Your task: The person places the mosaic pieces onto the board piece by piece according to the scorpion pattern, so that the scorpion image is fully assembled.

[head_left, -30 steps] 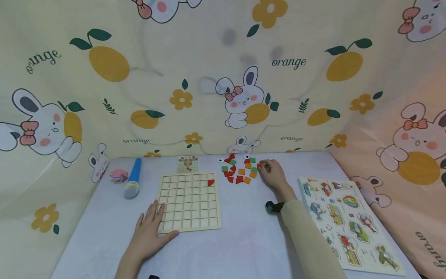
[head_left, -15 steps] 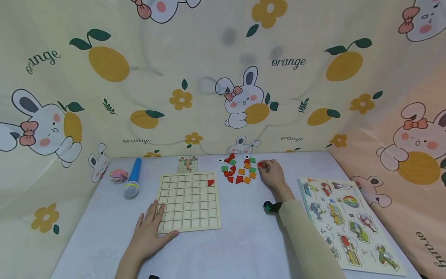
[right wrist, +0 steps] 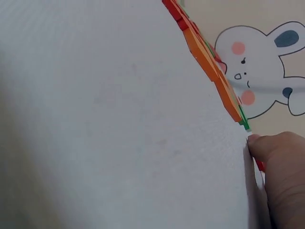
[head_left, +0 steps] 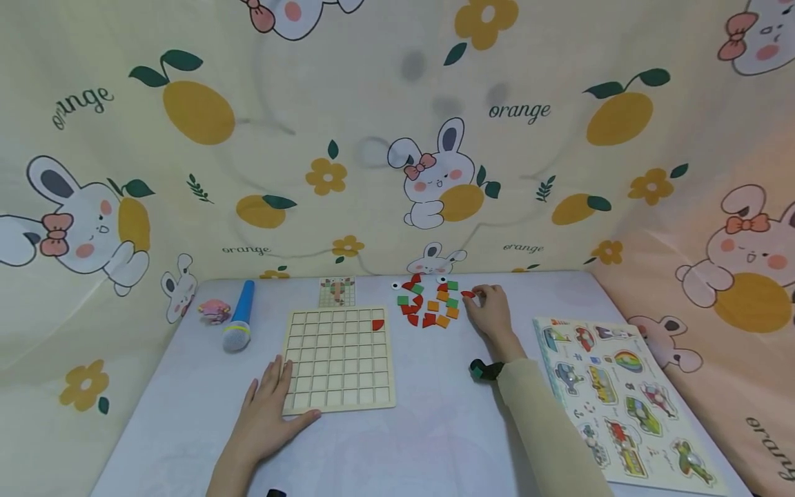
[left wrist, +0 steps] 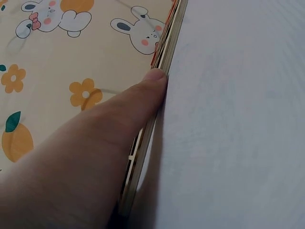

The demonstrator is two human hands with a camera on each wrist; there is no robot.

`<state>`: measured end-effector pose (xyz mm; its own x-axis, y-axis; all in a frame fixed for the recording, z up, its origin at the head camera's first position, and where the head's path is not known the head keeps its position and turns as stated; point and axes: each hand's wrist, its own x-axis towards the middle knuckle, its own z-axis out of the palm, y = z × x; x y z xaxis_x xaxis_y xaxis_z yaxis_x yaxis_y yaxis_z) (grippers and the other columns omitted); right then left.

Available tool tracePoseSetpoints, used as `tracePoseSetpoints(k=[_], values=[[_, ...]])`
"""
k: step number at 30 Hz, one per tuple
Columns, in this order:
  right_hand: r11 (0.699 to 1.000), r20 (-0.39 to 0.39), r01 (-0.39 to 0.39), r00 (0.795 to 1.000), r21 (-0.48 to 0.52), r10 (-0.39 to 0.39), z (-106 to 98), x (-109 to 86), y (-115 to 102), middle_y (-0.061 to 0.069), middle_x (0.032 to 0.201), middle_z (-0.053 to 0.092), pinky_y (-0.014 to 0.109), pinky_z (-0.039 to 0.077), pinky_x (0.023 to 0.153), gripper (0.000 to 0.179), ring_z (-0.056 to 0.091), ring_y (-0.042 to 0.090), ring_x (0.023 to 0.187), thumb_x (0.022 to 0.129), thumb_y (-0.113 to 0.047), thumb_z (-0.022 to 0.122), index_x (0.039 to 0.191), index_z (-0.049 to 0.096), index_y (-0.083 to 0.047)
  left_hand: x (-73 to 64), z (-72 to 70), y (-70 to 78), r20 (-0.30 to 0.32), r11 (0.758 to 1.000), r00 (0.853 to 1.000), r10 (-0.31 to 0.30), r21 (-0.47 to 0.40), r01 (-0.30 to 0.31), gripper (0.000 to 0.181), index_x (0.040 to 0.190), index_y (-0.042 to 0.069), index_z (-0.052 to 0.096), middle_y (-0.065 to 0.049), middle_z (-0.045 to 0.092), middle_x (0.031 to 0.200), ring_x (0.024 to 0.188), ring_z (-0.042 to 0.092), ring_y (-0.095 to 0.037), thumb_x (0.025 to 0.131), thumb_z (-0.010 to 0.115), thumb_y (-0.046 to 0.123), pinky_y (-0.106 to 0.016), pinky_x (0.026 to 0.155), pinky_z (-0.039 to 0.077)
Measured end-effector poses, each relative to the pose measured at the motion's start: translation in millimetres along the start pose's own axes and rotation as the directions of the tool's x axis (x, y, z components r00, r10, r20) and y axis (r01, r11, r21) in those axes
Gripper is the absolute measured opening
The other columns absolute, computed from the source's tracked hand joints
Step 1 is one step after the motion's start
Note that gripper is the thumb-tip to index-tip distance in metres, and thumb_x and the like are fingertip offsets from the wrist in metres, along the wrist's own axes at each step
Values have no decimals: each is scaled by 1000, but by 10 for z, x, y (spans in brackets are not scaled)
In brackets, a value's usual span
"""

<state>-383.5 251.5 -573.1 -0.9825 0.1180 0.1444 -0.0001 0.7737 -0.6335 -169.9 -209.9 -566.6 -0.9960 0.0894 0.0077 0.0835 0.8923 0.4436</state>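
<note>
A wooden grid board point(head_left: 338, 359) lies on the table, with one red quarter-round piece point(head_left: 377, 325) in a cell near its top right corner. My left hand point(head_left: 263, 414) rests on the board's lower left corner, fingers spread along the left edge. In the left wrist view the thumb point(left wrist: 143, 95) lies against the board's edge. Beyond the board's right side, my right hand point(head_left: 492, 317) pinches a red curved piece point(head_left: 468, 295) at the table, right of a cluster of loose pieces. In the right wrist view the thumb point(right wrist: 281, 152) mostly hides that red piece.
Loose red, green and orange pieces point(head_left: 437, 304) and eye discs point(head_left: 395, 286) lie behind the board, to the right. A pattern card point(head_left: 337, 292) lies behind it. At left are a blue toy microphone point(head_left: 241, 314) and pink figure point(head_left: 214, 310); at right, a picture puzzle point(head_left: 621, 397).
The red piece at my right fingertips has turned slightly and shows more now. A few nearby orange and green pieces shifted slightly left. My left hand stays on the board.
</note>
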Motion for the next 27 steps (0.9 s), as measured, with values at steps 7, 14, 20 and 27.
tracePoseSetpoints(k=[7, 14, 20, 27], values=[[1000, -16, -2, 1000, 14, 3, -26, -14, -1, 23, 130, 55, 52, 47, 109, 37, 51, 37, 118, 105, -26, 67, 128, 68, 3, -14, -14, 8, 14, 999, 999, -29, 33, 29, 126, 167, -1, 23, -24, 12, 176, 162, 10, -48, 84, 64, 84, -73, 126, 7], [999, -3, 17, 1000, 33, -17, -52, -29, -22, 22, 125, 58, 50, 50, 100, 36, 53, 35, 111, 106, -25, 68, 130, 68, 3, -13, -49, 9, 39, 998, 998, -54, 26, 53, 127, 167, -2, 23, -24, 13, 176, 161, 8, -50, 83, 66, 83, -73, 126, 5], [993, 46, 46, 998, 113, -52, -102, -170, -174, 17, 123, 60, 40, 50, 88, 35, 53, 30, 108, 106, -27, 68, 132, 70, -3, -13, -44, 12, 76, 997, 994, -74, 1, 74, 128, 167, -1, 20, -23, 10, 176, 161, -1, -53, 83, 66, 84, -74, 125, -1], [962, 92, 221, 967, 162, -238, 91, -389, -648, 13, 116, 67, 35, 56, 82, 35, 60, 27, 99, 103, -23, 73, 131, 72, -2, -3, -59, 31, 76, 997, 994, -75, -18, 77, 128, 167, -1, 20, -23, 10, 176, 161, -3, -53, 83, 66, 83, -74, 125, -2]])
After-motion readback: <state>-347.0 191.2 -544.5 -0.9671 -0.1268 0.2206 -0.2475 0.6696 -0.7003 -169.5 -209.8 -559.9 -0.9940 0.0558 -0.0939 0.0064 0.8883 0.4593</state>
